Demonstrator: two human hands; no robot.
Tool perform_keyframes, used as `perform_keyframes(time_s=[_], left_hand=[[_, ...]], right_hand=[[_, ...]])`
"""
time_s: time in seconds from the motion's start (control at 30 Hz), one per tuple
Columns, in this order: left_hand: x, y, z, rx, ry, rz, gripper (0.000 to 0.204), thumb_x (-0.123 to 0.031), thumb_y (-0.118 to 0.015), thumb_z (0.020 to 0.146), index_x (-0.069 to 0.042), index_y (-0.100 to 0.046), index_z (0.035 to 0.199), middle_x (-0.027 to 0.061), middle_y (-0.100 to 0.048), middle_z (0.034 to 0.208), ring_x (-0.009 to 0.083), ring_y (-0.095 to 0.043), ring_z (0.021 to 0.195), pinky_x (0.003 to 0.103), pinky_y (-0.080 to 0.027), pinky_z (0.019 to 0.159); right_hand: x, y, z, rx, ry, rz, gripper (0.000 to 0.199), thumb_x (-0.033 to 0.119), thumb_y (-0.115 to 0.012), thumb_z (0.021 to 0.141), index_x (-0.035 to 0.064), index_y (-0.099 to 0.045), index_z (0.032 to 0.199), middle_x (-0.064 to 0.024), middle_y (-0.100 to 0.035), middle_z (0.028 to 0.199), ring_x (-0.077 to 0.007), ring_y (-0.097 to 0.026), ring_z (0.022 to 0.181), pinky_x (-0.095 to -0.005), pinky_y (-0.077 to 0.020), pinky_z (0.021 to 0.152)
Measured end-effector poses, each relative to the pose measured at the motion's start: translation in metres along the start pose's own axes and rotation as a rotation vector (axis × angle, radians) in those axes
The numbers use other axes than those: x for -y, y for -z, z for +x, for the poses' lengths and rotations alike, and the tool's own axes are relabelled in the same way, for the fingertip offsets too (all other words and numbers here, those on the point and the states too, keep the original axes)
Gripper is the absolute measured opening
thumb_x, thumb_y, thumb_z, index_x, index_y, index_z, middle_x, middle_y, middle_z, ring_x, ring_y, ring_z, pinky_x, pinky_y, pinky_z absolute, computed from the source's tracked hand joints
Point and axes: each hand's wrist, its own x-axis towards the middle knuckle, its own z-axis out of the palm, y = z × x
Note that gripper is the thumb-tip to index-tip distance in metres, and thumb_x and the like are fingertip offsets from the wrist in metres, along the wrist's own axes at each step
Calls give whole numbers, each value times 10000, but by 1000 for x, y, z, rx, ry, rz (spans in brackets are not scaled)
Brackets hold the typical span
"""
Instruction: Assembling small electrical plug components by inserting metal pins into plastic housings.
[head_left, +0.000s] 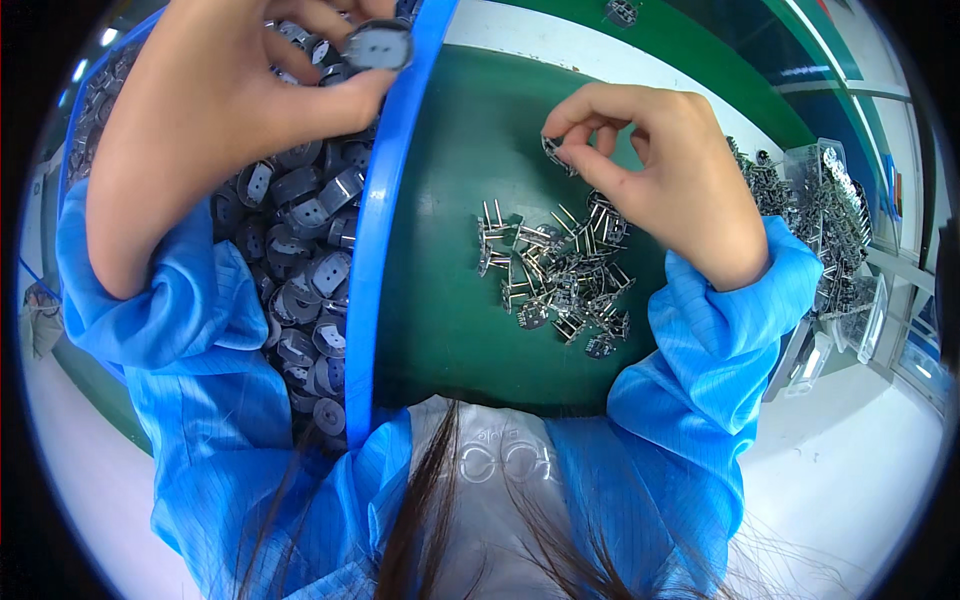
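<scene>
My left hand (250,90) pinches a round grey metal cap (382,46) with two small holes in its pale face, just over the rim of the blue bin (385,200). Beneath that hand, the bin is full of similar round grey caps (300,215). Over the green mat, my right hand (660,160) closes thumb and forefinger on a small round part with metal pins (553,150), seen nearly edge-on. Below it lies a loose pile of small circuit boards with long metal pins (560,265).
More pinned parts (835,230) are heaped in clear plastic trays (868,320) at the right. One loose part (620,12) lies at the far edge. The green mat (440,300) stretches between bin and pile.
</scene>
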Motion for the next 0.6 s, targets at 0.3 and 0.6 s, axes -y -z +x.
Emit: perform_keyframes(time_s=[0.3, 0.6], left_hand=[[-16, -23, 6, 45, -40, -76, 328, -13, -707, 692, -46, -618, 1006, 38, -634, 974, 113, -602, 814, 217, -488, 642], [-15, -43, 3, 3, -23, -408, 426, -22, -764, 684, 10, -599, 1076, 73, -611, 1050, 125, -592, 845, 236, -514, 703]], right_hand=[[1, 17, 6, -56, -205, 418, 113, -42, -635, 819, -38, -633, 932, -73, -654, 891, -125, -649, 809, -239, -539, 739], [24, 18, 1, -70, 55, 526, 180, -112, -663, 752, -52, -655, 921, -115, -619, 943, -187, -610, 941, -268, -543, 777]])
